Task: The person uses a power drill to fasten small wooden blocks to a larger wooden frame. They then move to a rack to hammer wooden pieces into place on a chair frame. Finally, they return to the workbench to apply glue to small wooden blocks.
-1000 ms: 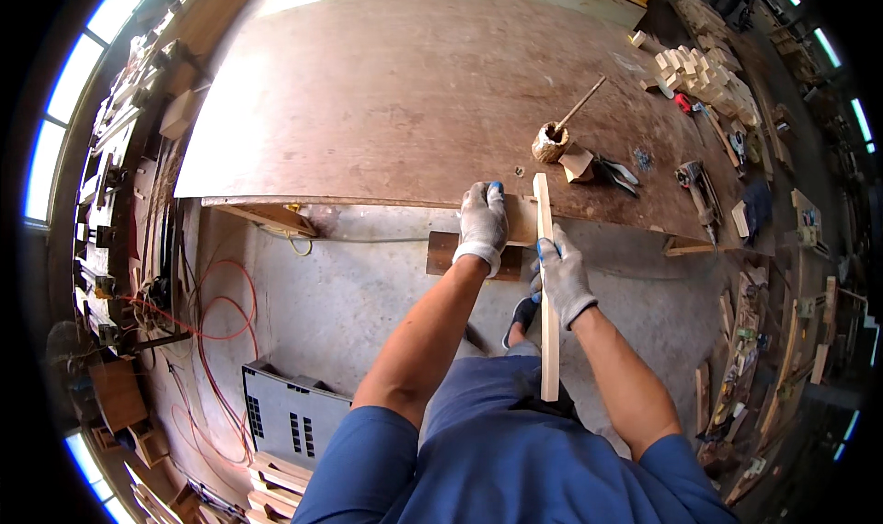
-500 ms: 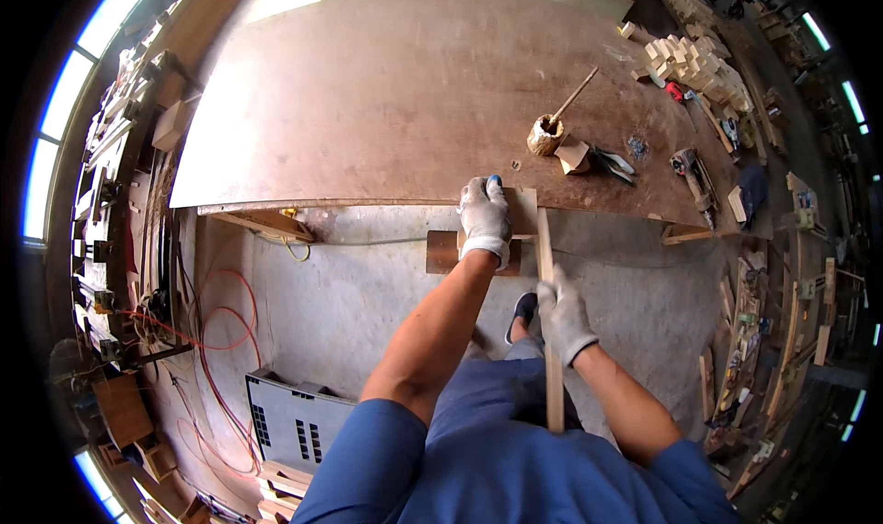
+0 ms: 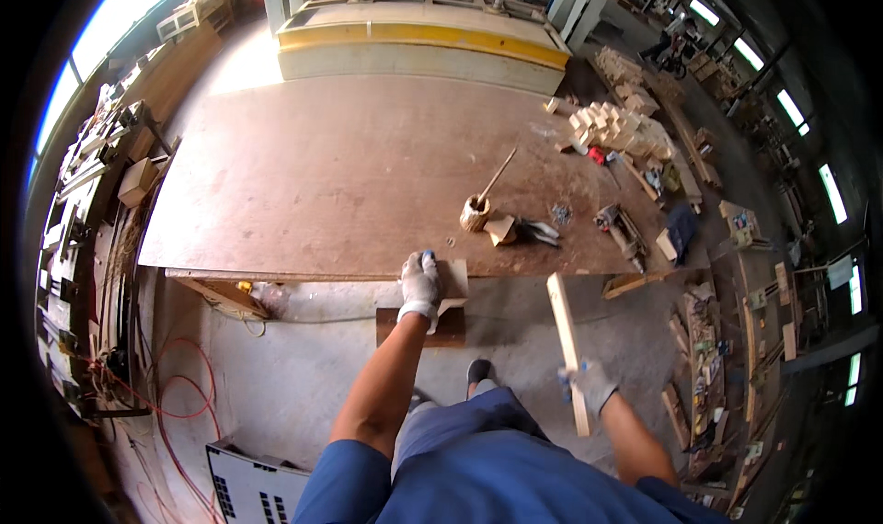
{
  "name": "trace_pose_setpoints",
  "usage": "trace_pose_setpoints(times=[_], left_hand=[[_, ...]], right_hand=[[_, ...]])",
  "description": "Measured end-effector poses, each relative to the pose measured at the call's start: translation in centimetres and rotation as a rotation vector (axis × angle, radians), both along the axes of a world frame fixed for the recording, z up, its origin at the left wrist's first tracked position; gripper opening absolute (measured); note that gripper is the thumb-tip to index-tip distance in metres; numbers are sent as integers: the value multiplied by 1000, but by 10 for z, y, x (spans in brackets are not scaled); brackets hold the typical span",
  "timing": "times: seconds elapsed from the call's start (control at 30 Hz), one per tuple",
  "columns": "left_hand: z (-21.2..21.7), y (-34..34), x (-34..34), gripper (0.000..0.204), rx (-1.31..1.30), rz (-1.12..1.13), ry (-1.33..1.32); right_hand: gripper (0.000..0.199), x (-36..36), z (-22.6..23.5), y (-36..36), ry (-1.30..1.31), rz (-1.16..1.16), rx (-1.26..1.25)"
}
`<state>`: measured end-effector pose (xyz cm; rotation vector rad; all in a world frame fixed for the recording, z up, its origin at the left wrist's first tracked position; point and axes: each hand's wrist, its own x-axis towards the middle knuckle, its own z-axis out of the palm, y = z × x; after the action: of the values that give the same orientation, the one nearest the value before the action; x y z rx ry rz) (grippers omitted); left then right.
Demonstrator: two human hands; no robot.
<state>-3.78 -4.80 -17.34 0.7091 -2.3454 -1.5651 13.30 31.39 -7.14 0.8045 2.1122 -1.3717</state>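
The gloved right hand (image 3: 589, 386) grips a long pale wooden slat (image 3: 566, 345) near its lower end; the gloved left hand (image 3: 420, 285) presses flat on a small wooden block (image 3: 452, 279).

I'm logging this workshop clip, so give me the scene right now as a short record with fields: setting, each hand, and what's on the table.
Setting: workshop, large brown board table over a concrete floor
Left hand: gloved, resting on a small wooden block at the table's near edge
Right hand: gloved, gripping a long wooden slat away from the table, to the right
On the table: small round pot with a stick in it, stack of pale wood blocks, scattered tools
Below: dark plank under the table edge
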Motion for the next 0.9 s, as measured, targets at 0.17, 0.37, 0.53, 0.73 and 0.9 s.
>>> trace_pose_setpoints(times=[0.17,0.37,0.53,0.73,0.9], left_hand=[[19,8,3,33,36,-16,-27],[4,2,8,29,5,72,95],[24,10,15,29,68,245,105],[32,17,22,39,-290,534,-141],[43,26,23,39,-360,611,-251]], right_hand=[[13,-13,-36,29,13,-69,-24],[12,-164,-39,38,184,-41,-11],[17,-306,-79,88,268,-19,32],[57,-409,-116,130,450,495,889],[70,-405,-98,47,869,890,562]])
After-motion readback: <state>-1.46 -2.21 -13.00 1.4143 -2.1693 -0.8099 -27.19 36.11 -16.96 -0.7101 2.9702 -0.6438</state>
